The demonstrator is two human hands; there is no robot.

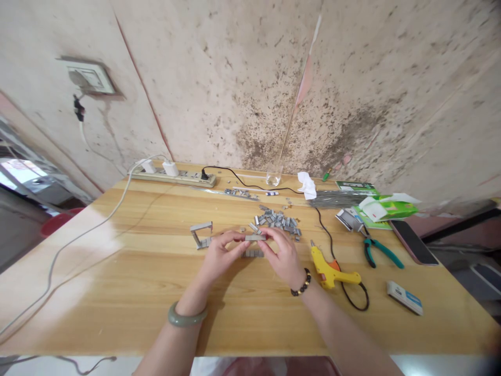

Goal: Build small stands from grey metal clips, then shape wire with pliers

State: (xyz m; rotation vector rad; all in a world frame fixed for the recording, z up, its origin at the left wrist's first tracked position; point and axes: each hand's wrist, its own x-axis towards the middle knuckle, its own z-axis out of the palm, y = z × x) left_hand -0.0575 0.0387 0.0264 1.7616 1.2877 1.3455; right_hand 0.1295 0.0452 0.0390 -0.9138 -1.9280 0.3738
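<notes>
My left hand [224,252] and my right hand [282,255] meet over the middle of the table. Between their fingertips they pinch a short grey strip of staples [255,237], one end in each hand. Just below the strip, a row of grey staple pieces [254,254] lies partly hidden by my fingers. Behind my hands is a loose pile of grey staple pieces [277,219]. To the left of my left hand stands an open four-sided frame [195,236] of similar grey strips, its right part close to my knuckles.
Right of my hands lie a yellow glue gun [331,270], teal-handled pliers [385,251], a small box [405,297] and a phone [414,243]. A power strip [176,177] and a clear cup [273,178] stand along the wall. A white cable [97,225] crosses the table's left side.
</notes>
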